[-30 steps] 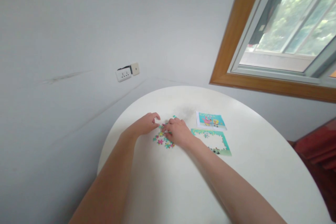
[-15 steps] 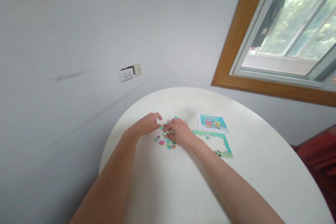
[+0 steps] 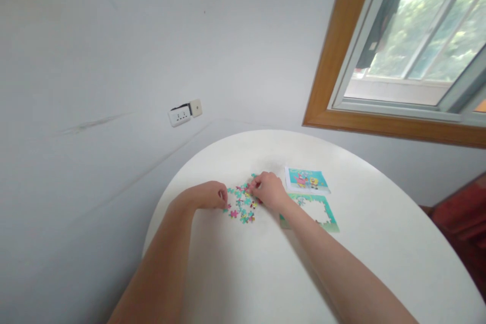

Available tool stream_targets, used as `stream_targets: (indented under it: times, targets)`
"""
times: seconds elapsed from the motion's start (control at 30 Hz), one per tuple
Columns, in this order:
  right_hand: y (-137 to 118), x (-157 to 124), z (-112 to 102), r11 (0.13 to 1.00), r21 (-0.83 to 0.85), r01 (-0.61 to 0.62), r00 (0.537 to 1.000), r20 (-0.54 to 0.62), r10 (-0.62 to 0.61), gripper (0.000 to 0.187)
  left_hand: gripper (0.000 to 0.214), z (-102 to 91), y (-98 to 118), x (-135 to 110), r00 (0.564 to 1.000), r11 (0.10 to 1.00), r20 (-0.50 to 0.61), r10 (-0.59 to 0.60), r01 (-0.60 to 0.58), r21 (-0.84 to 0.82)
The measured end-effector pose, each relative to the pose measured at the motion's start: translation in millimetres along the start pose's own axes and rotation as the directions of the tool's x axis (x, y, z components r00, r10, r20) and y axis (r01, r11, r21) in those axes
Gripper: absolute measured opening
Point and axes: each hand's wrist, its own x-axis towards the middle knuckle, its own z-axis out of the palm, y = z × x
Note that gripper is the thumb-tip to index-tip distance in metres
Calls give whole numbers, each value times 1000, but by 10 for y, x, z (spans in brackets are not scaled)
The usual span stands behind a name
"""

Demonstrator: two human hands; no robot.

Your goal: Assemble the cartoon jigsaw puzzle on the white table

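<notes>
Head view, the only 1. Rd. white table (image 3: pixel 379 243) set agst. the wall (image 3: pixel 114 50); socket plate (image 3: pixel 179 116) w/ a smaller cream plate (image 3: pixel 196 108) just beside it. Upper R: window (image 3: pixel 413 61) in a wood surround, dark garment (image 3: pixel 383 20) hanging beyond the glass; red cloth (image 3: pixel 463 212) past the table's R edge. In the way: the R forearm (image 3: pixel 326 250) crosses over the near L part of the jigsaw border (image 3: pixel 331 221), and the R hand (image 3: pixel 270 190) hides some of the pile's R side.

Puzzle pcs (image 3: pixel 243 203) lie in a loose heap on the table, between the 2 hands, L of the border: small, knobbed, green/teal mostly, w/ pink & yellow bits. Border's green w/ a white middle & jigsaw-cut inner edge. Picture card (image 3: pixel 308 179) is just beyond it: blue-green, 1 pink & 1 yellow figure.

Pcs point every which way. Border's long axis runs approx. L–R; same for the card, figures' heads toward the wall.

L hand (image 3: pixel 210 195): fingers curled, narrow gap to thumb, at pile's L edge; can't tell if it has a pc. R hand: fingertips bunched narrow at the pcs; can't tell re: hold either.
</notes>
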Motion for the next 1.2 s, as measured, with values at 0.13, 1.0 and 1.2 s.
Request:
stream_targets:
  times: [0.13,1.0,1.2]
  targets:
    - [-28,-28,11,998,-66,-15,998,-57,11,18,15,16,-4,37,1000,1000,20,-24,24,-6]
    - [-200,-75,76,920,33,390,883,268,-384,16,14,14,53,45,996,1000,87,12,-13,0]
    - [-204,-84,51,930,135,341,875,317,-366,16,26,-62,7,-46,975,988,185,125,-106,-111]
